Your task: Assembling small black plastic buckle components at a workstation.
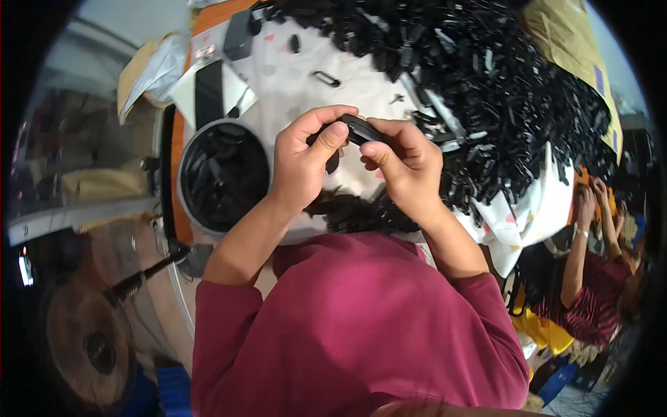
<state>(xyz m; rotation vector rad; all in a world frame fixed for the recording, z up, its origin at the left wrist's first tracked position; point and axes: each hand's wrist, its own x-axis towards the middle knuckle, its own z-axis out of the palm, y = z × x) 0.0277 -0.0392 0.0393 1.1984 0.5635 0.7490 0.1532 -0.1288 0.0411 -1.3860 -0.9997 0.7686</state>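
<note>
Above the table's middle, my left hand (pixel 306 156) and my right hand (pixel 411 163) are both closed on a small, dark, elongated black plastic part (pixel 360 129). Thumbs and fingers pinch it from either side, and its ends are hidden behind them. Its exact kind cannot be made out. Just beyond my hands, a loop-shaped black piece (pixel 326 78) lies on the white table cover (pixel 278 90). A large heap of loose black plastic parts (pixel 500 90) spreads over the far and right side. More black pieces (pixel 361 212) lie between my forearms.
A round grey-rimmed bucket (pixel 267 149) with black parts inside stands left of my left hand. Behind it are a dark box (pixel 239 35) and a black strip (pixel 208 94) on white sheets. A fan (pixel 97 347) stands at lower left; another person (pixel 590 292) is at the right.
</note>
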